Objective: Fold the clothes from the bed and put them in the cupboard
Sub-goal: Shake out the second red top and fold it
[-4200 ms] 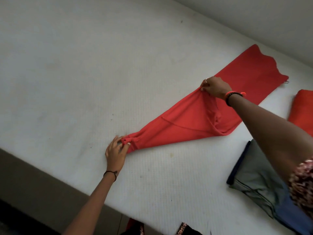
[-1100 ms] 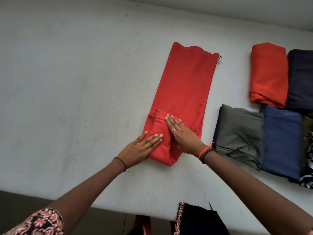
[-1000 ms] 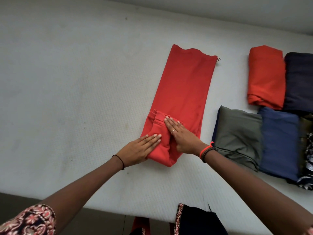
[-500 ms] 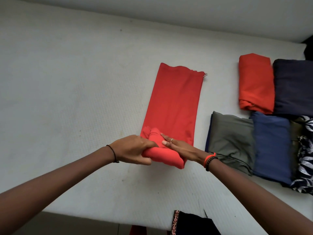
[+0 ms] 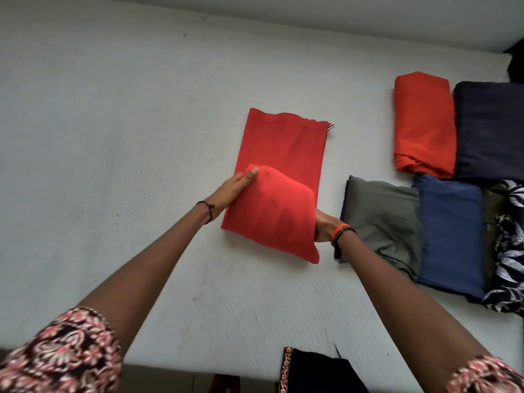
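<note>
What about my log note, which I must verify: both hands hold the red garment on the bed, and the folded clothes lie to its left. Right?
Wrong side. The head view shows the left hand and right hand holding the red garment on the bed, but the folded clothes lie to its right.

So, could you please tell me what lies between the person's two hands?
The folded end of the red garment lies between the left hand and right hand, in the head view.
</note>
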`<state>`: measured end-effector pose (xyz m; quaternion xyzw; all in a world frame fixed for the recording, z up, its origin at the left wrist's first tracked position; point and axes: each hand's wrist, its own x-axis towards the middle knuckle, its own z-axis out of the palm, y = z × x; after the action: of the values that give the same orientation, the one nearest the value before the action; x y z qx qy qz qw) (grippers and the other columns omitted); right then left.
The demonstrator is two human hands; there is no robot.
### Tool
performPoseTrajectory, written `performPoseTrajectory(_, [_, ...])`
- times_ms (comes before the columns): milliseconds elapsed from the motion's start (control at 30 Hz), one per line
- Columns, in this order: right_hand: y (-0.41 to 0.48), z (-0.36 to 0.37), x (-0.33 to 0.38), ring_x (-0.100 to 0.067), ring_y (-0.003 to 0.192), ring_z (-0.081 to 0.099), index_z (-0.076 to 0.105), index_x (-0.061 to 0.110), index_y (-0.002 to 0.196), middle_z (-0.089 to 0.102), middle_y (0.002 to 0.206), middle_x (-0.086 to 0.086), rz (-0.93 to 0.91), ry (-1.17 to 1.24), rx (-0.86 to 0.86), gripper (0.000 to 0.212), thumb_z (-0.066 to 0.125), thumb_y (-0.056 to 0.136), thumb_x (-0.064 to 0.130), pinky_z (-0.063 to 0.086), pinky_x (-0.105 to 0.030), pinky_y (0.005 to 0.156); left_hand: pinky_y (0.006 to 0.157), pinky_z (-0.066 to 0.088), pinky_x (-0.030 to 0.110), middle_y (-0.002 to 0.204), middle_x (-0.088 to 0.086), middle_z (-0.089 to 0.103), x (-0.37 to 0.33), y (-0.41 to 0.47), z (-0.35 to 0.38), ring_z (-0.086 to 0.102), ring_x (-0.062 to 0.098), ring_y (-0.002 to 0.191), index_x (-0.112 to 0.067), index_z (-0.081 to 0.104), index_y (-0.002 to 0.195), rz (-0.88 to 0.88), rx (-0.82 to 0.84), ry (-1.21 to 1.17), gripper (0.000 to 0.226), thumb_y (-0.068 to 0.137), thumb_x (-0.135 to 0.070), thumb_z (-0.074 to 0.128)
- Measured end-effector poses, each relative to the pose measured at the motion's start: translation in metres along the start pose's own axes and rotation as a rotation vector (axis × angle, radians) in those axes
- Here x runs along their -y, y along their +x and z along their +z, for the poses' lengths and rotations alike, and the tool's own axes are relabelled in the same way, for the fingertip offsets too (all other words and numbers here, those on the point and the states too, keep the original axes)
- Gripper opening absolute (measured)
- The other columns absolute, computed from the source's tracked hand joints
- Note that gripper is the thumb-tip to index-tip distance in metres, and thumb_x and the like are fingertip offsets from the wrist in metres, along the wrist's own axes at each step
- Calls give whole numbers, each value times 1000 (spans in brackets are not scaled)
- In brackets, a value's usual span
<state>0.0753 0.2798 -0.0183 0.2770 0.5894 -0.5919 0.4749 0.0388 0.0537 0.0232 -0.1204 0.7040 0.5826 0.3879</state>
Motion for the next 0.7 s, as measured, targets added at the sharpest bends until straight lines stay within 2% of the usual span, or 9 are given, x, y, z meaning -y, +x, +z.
performPoseTrajectory(100, [3,0,-6,-13,53,53,56,12,92,50,75,-9,11,90,-37,24,38,102,22,45,-20,45,108,33,31,135,-2,52,13,0,14,51,14,121,-20,49,135,-133,20,70,120,42,-96,47])
performPoseTrajectory(200, [-4,7,-7,-13,54,62,60,12,95,65,71,-6,-9,311,-61,36,37,102,39,52,-24,49,91,37,28,118,2,60,27,1,21,56,17,103,-13,56,126,-174,-111,67,84,76,-79,43])
performPoseTrajectory(233, [-6,7,-9,-15,61,66,62,12,99,70,76,-8,-22,381,-47,46,35,99,50,56,-29,58,88,37,28,113,4,61,32,1,22,56,18,99,-12,58,122,-185,-154,46,73,83,-72,39])
performPoseTrajectory(267, [-6,6,-13,-21,73,68,64,10,108,72,94,-14,-52,447,-22,62,34,94,62,58,-39,75,86,38,28,112,6,61,37,0,21,57,19,97,-12,58,120,-193,-190,31,69,87,-68,36])
performPoseTrajectory(333, [-5,3,-23,-31,86,61,57,0,126,59,123,-26,-46,494,53,94,42,77,79,43,-54,100,84,38,28,108,5,61,44,-3,20,57,19,95,-11,58,122,-199,-228,31,68,90,-65,31])
performPoseTrajectory(367, [-7,4,-25,-30,89,61,58,0,124,61,119,-24,-55,476,72,95,49,71,78,44,-51,100,84,38,27,106,3,61,47,-2,19,57,18,95,-11,58,123,-202,-240,43,69,91,-65,30])
performPoseTrajectory(467, [-8,13,-30,-22,100,68,59,12,121,70,110,-7,-82,318,-7,74,71,65,58,54,-37,91,86,42,31,109,8,64,49,3,21,59,23,98,-8,61,117,-211,-281,85,72,90,-67,30])
performPoseTrajectory(600, [-3,21,-32,-19,97,67,55,8,129,67,111,-5,-122,239,-191,62,69,81,44,55,-31,82,85,45,38,96,16,63,41,20,24,59,32,92,0,63,92,-226,-370,223,73,89,-66,34])
performPoseTrajectory(700, [-3,18,-27,-20,96,68,58,8,124,69,108,-5,-104,267,-225,72,75,69,53,56,-34,84,76,42,37,86,11,61,39,23,23,57,29,84,-5,56,76,-180,-435,242,64,90,-64,38])
